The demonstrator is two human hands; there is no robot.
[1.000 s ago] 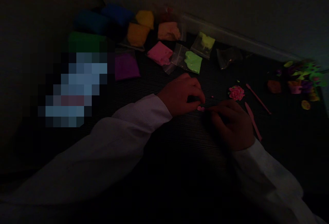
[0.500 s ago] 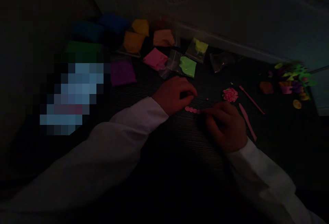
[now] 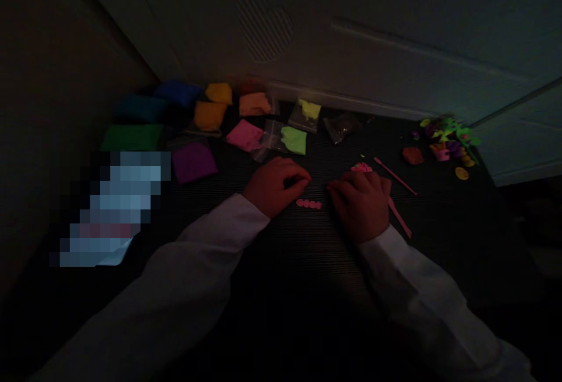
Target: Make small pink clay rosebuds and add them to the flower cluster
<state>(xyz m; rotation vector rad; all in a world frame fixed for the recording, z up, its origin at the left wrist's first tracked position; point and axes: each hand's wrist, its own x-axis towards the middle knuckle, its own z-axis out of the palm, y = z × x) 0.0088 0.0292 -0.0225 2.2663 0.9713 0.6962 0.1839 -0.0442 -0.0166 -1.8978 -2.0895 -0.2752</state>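
Note:
A short row of flattened pink clay discs (image 3: 309,203) lies on the dark table between and just below my hands. My left hand (image 3: 276,186) rests beside the row's left end, thumb and index tips pinched together; what is between them, if anything, is too small to make out. To the right of the row, my right hand (image 3: 360,203) is palm down with its fingers curled in, and the fingertips' contents are hidden. Behind its knuckles shows part of a pink petalled clay flower (image 3: 362,167). A pink modelling tool (image 3: 400,218) is partly covered by that hand.
A second pink tool (image 3: 395,176) lies farther right. Bags of coloured clay, including purple (image 3: 194,161), pink (image 3: 244,136) and light green (image 3: 294,140), line the back left. Colourful clay pieces (image 3: 452,139) and a reddish-brown lump (image 3: 413,155) sit right. A pixelated bright screen (image 3: 118,212) stands left.
My right hand has left the row's right end and now rests farther back, partly over the flower. The small pink ball no longer shows. The camera view has tilted up.

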